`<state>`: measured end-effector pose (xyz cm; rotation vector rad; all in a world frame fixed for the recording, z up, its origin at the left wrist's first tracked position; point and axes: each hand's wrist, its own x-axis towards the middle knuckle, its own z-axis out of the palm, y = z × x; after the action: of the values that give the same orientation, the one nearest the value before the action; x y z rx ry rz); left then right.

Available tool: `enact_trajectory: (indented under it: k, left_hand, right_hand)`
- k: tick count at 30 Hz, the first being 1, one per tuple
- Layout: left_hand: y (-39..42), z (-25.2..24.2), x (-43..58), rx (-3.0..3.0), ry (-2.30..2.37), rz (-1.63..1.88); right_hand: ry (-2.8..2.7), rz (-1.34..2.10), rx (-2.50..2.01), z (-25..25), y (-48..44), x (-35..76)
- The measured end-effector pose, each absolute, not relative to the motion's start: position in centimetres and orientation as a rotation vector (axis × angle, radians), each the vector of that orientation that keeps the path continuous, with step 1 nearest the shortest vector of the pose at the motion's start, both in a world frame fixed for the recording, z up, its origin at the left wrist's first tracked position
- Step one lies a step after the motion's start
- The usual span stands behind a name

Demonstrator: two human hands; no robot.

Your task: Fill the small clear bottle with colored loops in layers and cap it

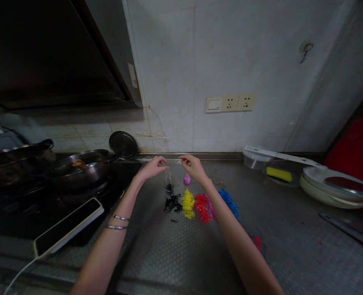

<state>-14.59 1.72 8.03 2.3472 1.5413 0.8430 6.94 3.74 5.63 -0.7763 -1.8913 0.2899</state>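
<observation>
Left hand (155, 166) and right hand (193, 166) are both pinched narrow, hovering just above the small clear bottle (168, 182). Whatever's between my fingertips is too thin to tell. Bottle stands upright on the worktop (175, 254), dark bits inside. Pink piece (186, 179) is just right of the bottle. Nearer me than the bottle, in a row: black pile (172, 203), yellow pile (188, 203), red pile (202, 207), blue pile (229, 203). Risk: a dipping wrist clips the bottle and tips it, spilling bits into the piles. The narrow neck could also make a drop miss.
</observation>
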Motion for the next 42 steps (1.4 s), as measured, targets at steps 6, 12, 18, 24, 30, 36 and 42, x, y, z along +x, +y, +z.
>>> enact_trajectory:
  k: [6,12,18,24,30,36,42]
  left_hand:
    - [0.7,2.2,-14.2,1.894,1.414,1.1]
    - [1.0,-1.4,-13.2,1.66,1.245,1.186]
    - [1.3,-3.3,-13.2,1.61,1.219,1.191]
    - [1.1,-3.8,-13.1,1.568,1.208,1.146]
    - [1.4,-3.7,-13.4,1.573,1.164,1.096]
    - [1.5,-4.3,-13.5,1.576,1.156,1.098]
    - [1.2,-4.0,-13.2,1.541,1.125,1.134]
  right_hand:
    - [-1.935,0.302,-0.793,5.3,4.2,7.2]
    - [-2.161,0.364,-0.809,5.5,3.7,6.9]
    - [-2.363,0.461,-0.951,6.4,2.0,6.5]
    - [-2.548,0.421,-1.182,4.8,0.6,4.7]
    - [-2.703,0.265,-1.123,2.0,-1.2,3.8]
    - [-2.764,0.083,-1.012,0.5,-2.0,4.3]
    - [-2.765,0.064,-1.145,0.3,-3.0,4.0]
